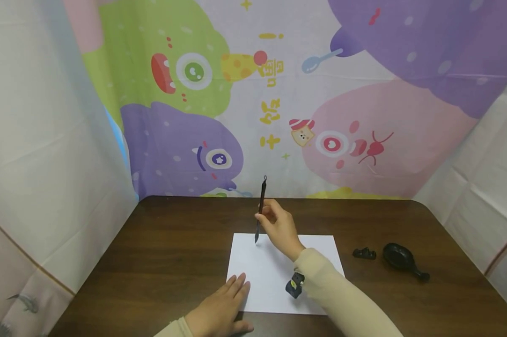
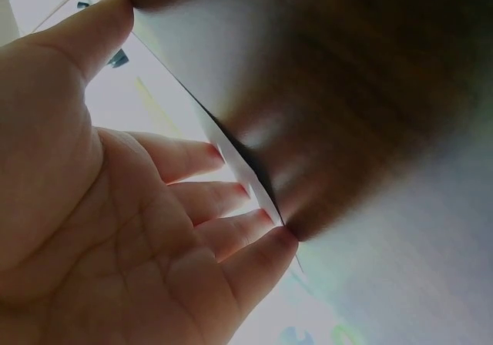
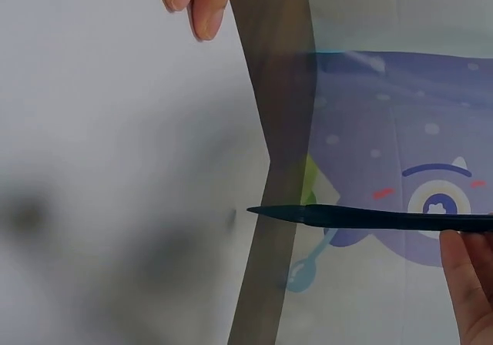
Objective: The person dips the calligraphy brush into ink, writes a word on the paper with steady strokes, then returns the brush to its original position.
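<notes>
A writing brush (image 1: 262, 199) with a dark handle, a hanging loop on top and a dark pointed tip is pinched by my right hand (image 1: 282, 230). It stands nearly upright, its tip close over the upper left part of a white sheet of paper (image 1: 266, 290). In the right wrist view the brush (image 3: 370, 217) ends in a fine point near the paper's edge. My left hand (image 1: 221, 304) lies with fingers outstretched on the sheet's lower left edge. The left wrist view shows that palm (image 2: 139, 237) from below, fingertips at the paper's edge.
Right of the paper, a small black brush rest (image 1: 364, 253) sits beside a black round dish with a handle (image 1: 398, 256). They share the brown wooden table (image 1: 173, 243). A cartoon-printed cloth (image 1: 278, 173) hangs behind, and white cloth (image 1: 38, 140) lines the sides.
</notes>
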A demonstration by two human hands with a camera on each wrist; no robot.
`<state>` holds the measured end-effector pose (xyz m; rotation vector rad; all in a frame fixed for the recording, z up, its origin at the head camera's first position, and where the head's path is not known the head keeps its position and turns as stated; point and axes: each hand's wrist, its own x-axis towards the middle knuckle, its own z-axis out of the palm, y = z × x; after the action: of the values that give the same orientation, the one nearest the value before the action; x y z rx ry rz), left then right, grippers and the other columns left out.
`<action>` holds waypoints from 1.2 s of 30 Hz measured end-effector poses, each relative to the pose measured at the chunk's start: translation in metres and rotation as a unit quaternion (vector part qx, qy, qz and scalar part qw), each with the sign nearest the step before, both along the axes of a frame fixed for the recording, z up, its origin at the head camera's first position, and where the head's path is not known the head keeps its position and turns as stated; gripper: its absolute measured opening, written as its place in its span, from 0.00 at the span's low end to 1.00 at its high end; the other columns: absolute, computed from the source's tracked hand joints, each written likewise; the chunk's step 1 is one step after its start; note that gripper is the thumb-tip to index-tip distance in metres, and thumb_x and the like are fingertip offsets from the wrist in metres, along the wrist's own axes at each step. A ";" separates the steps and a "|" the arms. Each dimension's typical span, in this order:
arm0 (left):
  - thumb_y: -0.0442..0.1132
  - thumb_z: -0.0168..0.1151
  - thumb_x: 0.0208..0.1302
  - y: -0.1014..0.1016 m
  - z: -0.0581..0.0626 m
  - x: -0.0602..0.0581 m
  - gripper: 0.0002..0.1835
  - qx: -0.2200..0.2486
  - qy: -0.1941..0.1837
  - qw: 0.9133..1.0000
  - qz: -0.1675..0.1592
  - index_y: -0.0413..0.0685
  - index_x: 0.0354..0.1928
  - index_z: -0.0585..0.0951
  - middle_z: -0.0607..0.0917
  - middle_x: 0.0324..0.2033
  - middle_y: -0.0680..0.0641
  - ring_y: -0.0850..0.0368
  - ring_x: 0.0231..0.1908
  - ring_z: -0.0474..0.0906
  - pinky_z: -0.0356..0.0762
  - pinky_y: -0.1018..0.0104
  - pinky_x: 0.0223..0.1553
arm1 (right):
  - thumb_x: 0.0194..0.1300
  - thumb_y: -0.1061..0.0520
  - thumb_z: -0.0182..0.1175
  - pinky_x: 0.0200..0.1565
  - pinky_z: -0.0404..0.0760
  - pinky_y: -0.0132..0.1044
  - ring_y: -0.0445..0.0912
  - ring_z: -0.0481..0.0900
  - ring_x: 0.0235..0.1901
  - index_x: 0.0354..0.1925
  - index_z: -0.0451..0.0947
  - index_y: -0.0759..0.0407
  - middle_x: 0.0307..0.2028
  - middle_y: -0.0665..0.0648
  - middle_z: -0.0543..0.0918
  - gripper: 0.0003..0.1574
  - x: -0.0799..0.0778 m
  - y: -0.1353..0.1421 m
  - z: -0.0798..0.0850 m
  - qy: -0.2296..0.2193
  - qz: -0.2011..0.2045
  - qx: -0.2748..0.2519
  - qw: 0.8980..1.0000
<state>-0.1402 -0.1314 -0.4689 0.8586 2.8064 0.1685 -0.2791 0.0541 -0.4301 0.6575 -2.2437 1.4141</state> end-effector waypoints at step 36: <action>0.66 0.63 0.57 0.001 -0.003 -0.001 0.48 -0.001 0.007 1.000 -0.001 0.39 0.71 0.65 0.64 0.72 0.36 0.37 0.71 0.61 0.65 0.46 0.68 | 0.65 0.60 0.64 0.42 0.85 0.39 0.46 0.84 0.36 0.50 0.75 0.60 0.35 0.57 0.85 0.15 0.007 -0.003 -0.010 -0.008 0.013 0.007 1.000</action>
<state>-0.1409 -0.1304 -0.4715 0.8660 2.8182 0.1612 -0.2718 0.0511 -0.4400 0.6844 -2.2665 1.4212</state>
